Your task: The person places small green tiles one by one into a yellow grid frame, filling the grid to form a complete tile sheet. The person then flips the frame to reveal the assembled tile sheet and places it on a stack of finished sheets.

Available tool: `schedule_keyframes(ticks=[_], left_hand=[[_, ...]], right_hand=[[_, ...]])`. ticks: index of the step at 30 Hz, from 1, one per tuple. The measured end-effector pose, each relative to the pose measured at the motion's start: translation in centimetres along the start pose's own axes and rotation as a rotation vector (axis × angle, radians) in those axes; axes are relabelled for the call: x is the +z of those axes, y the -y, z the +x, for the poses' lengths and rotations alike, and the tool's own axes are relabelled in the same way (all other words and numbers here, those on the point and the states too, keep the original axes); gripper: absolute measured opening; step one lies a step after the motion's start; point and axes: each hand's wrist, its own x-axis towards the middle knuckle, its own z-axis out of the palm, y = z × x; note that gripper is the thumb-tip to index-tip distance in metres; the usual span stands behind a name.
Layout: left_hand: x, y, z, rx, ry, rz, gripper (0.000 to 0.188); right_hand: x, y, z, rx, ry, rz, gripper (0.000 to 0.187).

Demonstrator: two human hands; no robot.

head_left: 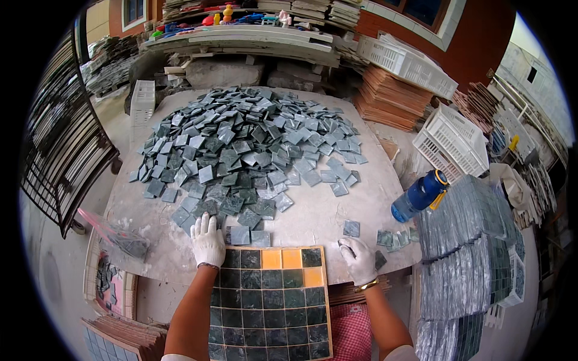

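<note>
A square grid tray [326, 265] with a light rim lies in front of me, partly over the table's near edge. Dark green stone tiles [263, 299] fill most of its cells; three cells near the far right show bare orange. My left hand [208, 242], in a white glove, lies with fingers stretched out at the tray's far left corner, next to loose tiles [239, 234]. Right of the tray, my gloved right hand [357, 260] has its fingers curled in; what they hold, if anything, is hidden. One dark tile [380, 260] lies against that hand, and another tile [351, 228] is just beyond it.
A large heap of grey-green tiles [241, 132] covers the far part of the table [313, 222]. A blue bottle [419, 195] stands at the right edge, above a few tile pieces [397, 239]. Plastic-wrapped tile stacks [454, 277] and white crates [451, 141] flank the table's right side.
</note>
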Motion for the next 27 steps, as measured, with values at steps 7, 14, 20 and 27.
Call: schedule_keyframes(ticks=[7, 14, 20, 27], left_hand=[[-0.3, -0.4, -0.1, -0.022, -0.054, -0.027, 0.039], [-0.6, -0.5, -0.2, -0.056, -0.014, -0.05, 0.039], [-1.2, -1.2, 0.2, -0.046, -0.047, -0.083, 0.039], [-1.5, -0.9, 0.2, -0.05, -0.062, -0.104, 0.037]], right_hand=[[11.2, 3.5, 9.6, -0.072, 0.523, -0.15, 0.039], [14.9, 8.1, 14.9, -0.002, 0.88, -0.472, 0.055], [12.4, 6.1, 12.1, -0.086, 0.678, -0.365, 0.069], [8.9, 6.5, 5.7, -0.204, 0.935, -0.13, 0.061]])
